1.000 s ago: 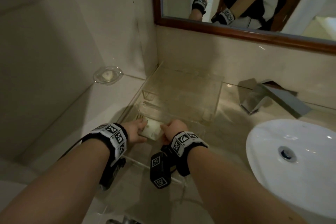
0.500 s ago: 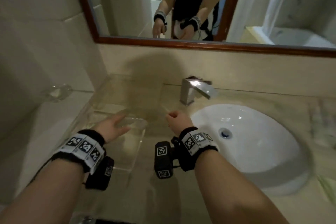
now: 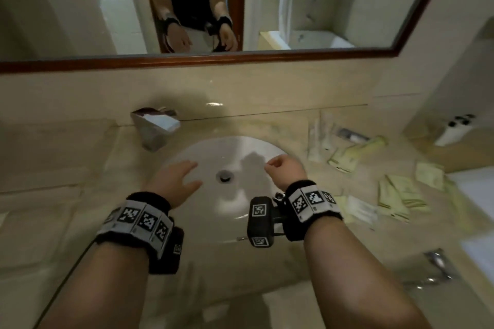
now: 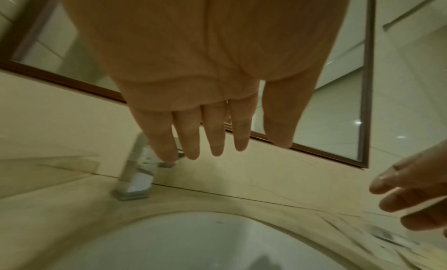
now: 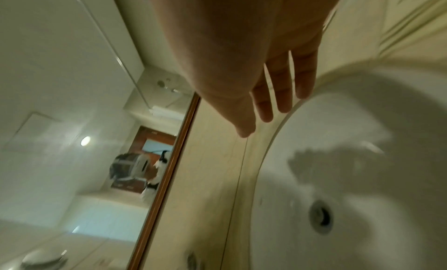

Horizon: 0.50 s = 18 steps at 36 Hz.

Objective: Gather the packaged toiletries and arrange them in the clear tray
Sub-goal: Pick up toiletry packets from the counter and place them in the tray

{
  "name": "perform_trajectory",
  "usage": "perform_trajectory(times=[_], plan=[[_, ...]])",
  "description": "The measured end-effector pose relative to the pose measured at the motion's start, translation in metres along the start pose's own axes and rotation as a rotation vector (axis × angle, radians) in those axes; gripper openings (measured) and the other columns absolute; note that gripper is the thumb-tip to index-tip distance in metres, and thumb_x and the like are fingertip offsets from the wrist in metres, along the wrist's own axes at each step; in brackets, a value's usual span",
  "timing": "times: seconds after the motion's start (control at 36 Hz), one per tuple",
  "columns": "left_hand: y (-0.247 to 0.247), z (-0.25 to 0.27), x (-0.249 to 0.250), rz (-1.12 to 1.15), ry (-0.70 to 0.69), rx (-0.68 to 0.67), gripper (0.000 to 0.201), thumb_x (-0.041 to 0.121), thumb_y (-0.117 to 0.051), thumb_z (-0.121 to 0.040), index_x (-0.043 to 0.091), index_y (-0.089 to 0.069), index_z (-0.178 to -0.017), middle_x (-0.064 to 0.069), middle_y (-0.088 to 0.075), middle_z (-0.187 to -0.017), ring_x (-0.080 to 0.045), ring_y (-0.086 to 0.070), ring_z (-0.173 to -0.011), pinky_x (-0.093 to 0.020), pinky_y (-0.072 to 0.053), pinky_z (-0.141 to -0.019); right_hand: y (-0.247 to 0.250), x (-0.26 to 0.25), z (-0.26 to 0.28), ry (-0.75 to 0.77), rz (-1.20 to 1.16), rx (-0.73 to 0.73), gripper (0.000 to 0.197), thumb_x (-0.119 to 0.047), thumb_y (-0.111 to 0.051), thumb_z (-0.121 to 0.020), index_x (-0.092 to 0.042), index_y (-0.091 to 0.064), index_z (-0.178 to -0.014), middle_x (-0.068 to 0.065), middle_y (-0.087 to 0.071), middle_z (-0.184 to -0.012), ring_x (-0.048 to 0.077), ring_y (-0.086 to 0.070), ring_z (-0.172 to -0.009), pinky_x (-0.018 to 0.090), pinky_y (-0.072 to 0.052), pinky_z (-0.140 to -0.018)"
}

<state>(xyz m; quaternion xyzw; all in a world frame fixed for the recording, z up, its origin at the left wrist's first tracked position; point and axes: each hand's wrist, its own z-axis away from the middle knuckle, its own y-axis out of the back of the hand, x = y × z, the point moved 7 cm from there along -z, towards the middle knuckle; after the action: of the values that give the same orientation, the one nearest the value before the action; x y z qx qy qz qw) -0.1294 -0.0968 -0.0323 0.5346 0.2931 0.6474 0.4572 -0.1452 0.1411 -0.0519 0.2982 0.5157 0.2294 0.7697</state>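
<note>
While both hands hang empty over the white sink (image 3: 248,147), the left hand (image 3: 173,181) shows straight, spread fingers and the right hand (image 3: 286,171) loosely relaxed ones. The packets (image 3: 398,192) lie scattered on the counter (image 3: 53,157), near the right hand's far side.

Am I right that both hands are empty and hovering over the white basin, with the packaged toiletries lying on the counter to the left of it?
Not quite: the packaged toiletries lie on the counter to the right of the white basin, as the head view shows. The left hand and right hand are indeed empty, over the basin.
</note>
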Motion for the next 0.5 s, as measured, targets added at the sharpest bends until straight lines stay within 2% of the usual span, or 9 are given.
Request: perform_trajectory(times=[0.06,0.14,0.25,0.33,0.5], plan=[[-0.014,-0.006,0.032,-0.031,-0.053,0.007,0.055,0.033,-0.049,-0.094,0.019,-0.033,-0.144,-0.001,-0.028,-0.155,-0.017,-0.028,-0.142,-0.031,-0.020,-0.117,0.018,0.035,-0.002,-0.080,-0.018,0.030,0.030,-0.025,-0.055,-0.090,-0.015,-0.060,-0.118,0.009,-0.061,-0.125,0.029,-0.057,-0.114,0.033,-0.045,-0.096],[-0.038,-0.011,0.072,-0.026,-0.091,-0.044,0.053,0.033,-0.047,-0.095,0.020,-0.032,-0.145,0.001,-0.025,-0.156,-0.016,-0.024,-0.143,-0.030,-0.019,-0.116,0.038,0.087,-0.002,-0.226,-0.020,0.054,0.039,-0.029,-0.056,-0.088,-0.015,-0.053,-0.124,0.012,-0.057,-0.128,0.032,-0.056,-0.114,0.036,-0.047,-0.095],[-0.067,-0.018,0.106,-0.042,-0.128,-0.097,0.053,0.036,-0.045,-0.096,0.022,-0.032,-0.145,0.003,-0.021,-0.157,-0.016,-0.023,-0.144,-0.031,-0.020,-0.117,0.048,0.142,0.000,-0.381,0.012,0.037,0.053,-0.031,-0.058,-0.086,-0.014,-0.042,-0.133,0.015,-0.047,-0.136,0.035,-0.050,-0.120,0.040,-0.045,-0.100],[-0.084,-0.021,0.121,-0.032,-0.124,-0.120,0.052,0.036,-0.046,-0.095,0.023,-0.034,-0.144,0.003,-0.022,-0.157,-0.017,-0.028,-0.142,-0.032,-0.023,-0.118,0.050,0.169,-0.001,-0.410,0.094,0.032,0.063,-0.035,-0.062,-0.084,-0.015,-0.037,-0.139,0.016,-0.043,-0.139,0.036,-0.045,-0.126,0.040,-0.042,-0.103],[-0.110,-0.019,0.133,-0.030,-0.091,-0.158,0.050,0.034,-0.047,-0.095,0.021,-0.036,-0.143,0.002,-0.022,-0.157,-0.014,-0.022,-0.144,-0.029,-0.020,-0.116,0.048,0.190,-0.002,-0.396,0.148,0.054,0.076,-0.035,-0.069,-0.077,-0.021,-0.029,-0.140,0.013,-0.030,-0.142,0.033,-0.028,-0.133,0.041,-0.030,-0.108]])
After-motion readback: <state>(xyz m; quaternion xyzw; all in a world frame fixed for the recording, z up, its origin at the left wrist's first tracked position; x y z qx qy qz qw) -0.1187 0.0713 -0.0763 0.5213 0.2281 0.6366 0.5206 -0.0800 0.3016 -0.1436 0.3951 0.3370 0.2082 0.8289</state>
